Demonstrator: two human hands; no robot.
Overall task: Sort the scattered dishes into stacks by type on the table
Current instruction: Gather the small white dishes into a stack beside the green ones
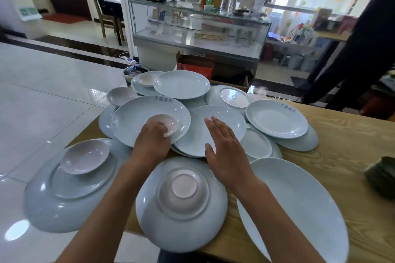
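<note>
Left hand (152, 139) curled over the near rim of a small pink saucer (165, 124), gripping it inside a pale blue plate (136, 119) at ten o'clock on the wooden table (342, 156). Right hand (226, 153) flat, fingers straight, holding nothing, above another plate (222, 121) at twelve o'clock.

left hand (155, 134) gripping, right hand (226, 151) flat
</note>
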